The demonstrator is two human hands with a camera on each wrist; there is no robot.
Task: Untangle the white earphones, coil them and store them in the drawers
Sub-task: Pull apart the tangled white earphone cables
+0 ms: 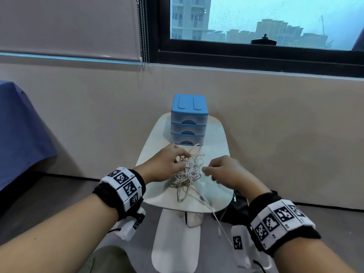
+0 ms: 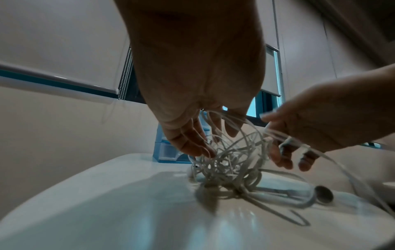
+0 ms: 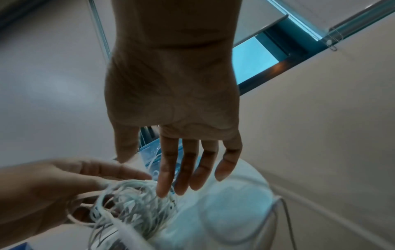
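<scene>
- Left wrist view showed the left hand (image 2: 192, 81) with fingers (image 2: 188, 143) pointing down and loosely curled into the top of the tangled white earphone cable (image 2: 230, 165); several strands ran between those fingers, though a firm pinch could not be made out.
- The right hand (image 3: 173, 94) reached in from the 3 o'clock side of the tangle, its fingers (image 3: 166, 177) nearly straight and slightly spread in the right wrist view, tips at the edge of the wires; in the left wrist view thin strands crossed its lower fingers, and whether they were gripped could not be told.
- The tangled white earphone cable lay in a heap on the glossy white oval tabletop (image 1: 157, 134), between the two hands, its upper loops lifted at the left hand.
- One round earbud (image 2: 323, 195) rested on the tabletop at the 4 o'clock side of the heap, and a loose strand trailed over the near rim of the table.
- A small blue plastic three-drawer chest (image 1: 189, 119) stood at 12 o'clock from the heap, near the table's far end, all three drawers closed.
- Black wristbands with white coded marker tiles (image 1: 124, 186) sat on both wrists.
- Beyond the table were a beige wall, a dark-framed window (image 1: 256, 22) at 1 o'clock and a blue cloth (image 1: 19, 131) at 9 o'clock.
</scene>
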